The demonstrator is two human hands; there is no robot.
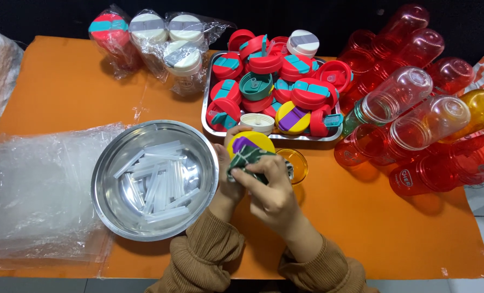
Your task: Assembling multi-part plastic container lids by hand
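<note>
— Yellow lid [251, 143] with its purple flap sits just below the steel tray [206, 103], gripped by the left hand [226, 173] with fingers closed on its rim, while the right hand [271, 195] presses a green cloth [252, 160] against it, fingers pinched together on the fabric.

— What crowds them?

— Left of the tray's near edge, the steel bowl [107, 206] of clear straws [158, 182] almost touches the left wrist. An amber cup [299, 168] stands just right of the cloth. Red bottles [410, 103] lie piled right of the tray, and bagged lids [160, 35] rest beyond its far-left corner.

— Any open room?

— Bare orange table [393, 233] spreads below the bottles; clear plastic bags [36, 190] cover the side left of the bowl.
</note>
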